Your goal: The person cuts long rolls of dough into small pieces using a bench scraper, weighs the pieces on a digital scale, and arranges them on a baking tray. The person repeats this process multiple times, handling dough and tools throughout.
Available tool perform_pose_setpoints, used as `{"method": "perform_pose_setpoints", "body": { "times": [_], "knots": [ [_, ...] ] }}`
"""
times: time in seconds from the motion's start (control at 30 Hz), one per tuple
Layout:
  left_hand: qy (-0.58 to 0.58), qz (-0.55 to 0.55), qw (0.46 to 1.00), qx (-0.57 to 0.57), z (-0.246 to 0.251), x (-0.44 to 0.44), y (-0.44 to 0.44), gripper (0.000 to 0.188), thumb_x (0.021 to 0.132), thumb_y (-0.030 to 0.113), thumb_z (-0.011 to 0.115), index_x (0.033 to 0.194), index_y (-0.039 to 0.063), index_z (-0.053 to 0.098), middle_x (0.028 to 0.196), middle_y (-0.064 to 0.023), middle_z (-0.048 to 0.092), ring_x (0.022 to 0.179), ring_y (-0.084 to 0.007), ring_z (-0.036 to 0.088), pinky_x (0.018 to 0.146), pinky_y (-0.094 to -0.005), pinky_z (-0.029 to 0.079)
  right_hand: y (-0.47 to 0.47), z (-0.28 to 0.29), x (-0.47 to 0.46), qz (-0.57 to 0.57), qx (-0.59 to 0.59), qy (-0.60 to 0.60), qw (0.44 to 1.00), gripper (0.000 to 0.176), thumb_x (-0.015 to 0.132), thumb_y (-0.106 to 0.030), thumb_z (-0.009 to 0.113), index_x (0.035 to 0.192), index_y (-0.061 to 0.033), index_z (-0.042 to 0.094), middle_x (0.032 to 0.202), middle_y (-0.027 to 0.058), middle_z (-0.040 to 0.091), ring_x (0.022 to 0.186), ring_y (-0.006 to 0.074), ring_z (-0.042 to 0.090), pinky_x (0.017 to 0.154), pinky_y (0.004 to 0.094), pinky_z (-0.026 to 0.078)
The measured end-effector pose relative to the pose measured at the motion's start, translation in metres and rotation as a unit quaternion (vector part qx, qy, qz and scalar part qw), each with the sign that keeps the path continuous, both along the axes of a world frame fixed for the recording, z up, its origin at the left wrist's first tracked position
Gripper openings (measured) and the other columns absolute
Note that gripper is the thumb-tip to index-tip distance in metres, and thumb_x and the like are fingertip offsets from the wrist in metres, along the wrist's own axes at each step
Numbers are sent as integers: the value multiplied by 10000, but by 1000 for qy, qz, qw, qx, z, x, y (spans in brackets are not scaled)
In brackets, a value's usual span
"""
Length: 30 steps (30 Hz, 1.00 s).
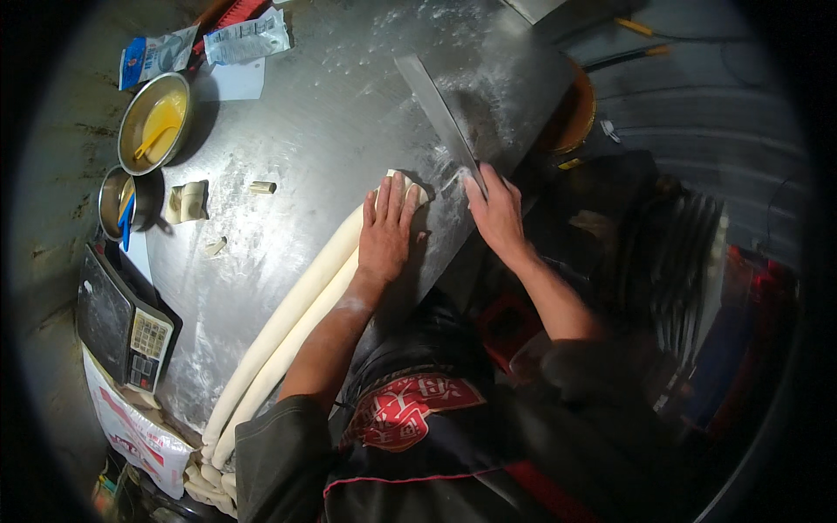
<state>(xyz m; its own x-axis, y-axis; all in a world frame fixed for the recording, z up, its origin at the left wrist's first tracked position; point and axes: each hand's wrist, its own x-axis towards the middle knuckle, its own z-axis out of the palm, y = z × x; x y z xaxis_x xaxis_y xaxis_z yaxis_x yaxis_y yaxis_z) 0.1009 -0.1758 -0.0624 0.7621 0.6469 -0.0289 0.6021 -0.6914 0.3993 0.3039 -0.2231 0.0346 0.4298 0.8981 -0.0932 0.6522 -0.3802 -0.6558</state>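
Note:
Two long, pale dough ropes (304, 281) lie side by side on a floured metal worktable (301, 137), running from its lower left towards the middle. My left hand (386, 229) rests palm down across their upper ends, holding them, with the fingers over the dough. A little of the dough shows beyond the fingertips. To the right, near the table edge, my right hand (495, 212) grips a long, broad-bladed knife (439, 108). Its blade points up and left, apart from the dough. The handle is mostly hidden in my fist.
Small dough pieces (189, 201) lie on the left, near a metal bowl of yellow liquid (171, 108) and a smaller metal bowl (108, 219). A digital scale (111, 314) stands below them, beside a printed bag (131, 428). A round, brown-rimmed container (575, 111) stands past the right edge.

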Motion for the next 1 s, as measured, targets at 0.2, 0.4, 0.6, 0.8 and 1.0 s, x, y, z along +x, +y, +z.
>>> {"method": "perform_pose_setpoints", "body": {
  "times": [0.2,0.4,0.6,0.8,1.0],
  "knots": [
    [-221,97,970,-25,36,-83,9,906,910,55,741,1657,93,230,1702,-251,204,1564,-432,246,1262,-603,209,-62,23,-47,67,31,-32,997,276,984,-76,670,1245,8,645,985,258,667,873,440,682,696,447,549],
    [-170,11,983,71,66,-91,81,951,827,80,834,1622,134,315,1682,-212,296,1348,-429,543,1024,-447,539,-72,23,-68,97,-90,-66,989,309,1001,-144,658,1300,-68,645,992,258,686,857,466,698,683,489,583],
    [-120,-175,974,85,73,-56,127,330,898,81,691,1224,51,655,1249,-121,685,1072,-299,686,909,-397,567,-64,12,-67,100,-111,-64,987,304,1003,-164,655,1295,-82,644,958,225,690,787,454,696,635,505,580],
    [-108,-200,972,62,63,-53,132,202,892,66,675,1093,45,660,1152,-113,704,1083,-307,691,899,-395,582,-65,3,-68,89,-119,-56,987,289,1010,-164,644,1283,-71,645,959,219,691,782,441,700,637,505,580],
    [-86,-212,971,68,56,-52,136,184,902,70,654,1083,36,660,1158,-120,709,1079,-304,694,901,-396,579,-64,1,-68,90,-137,-44,985,290,1016,-163,631,1291,-68,631,961,221,691,794,442,703,655,514,580]
  ]
}}
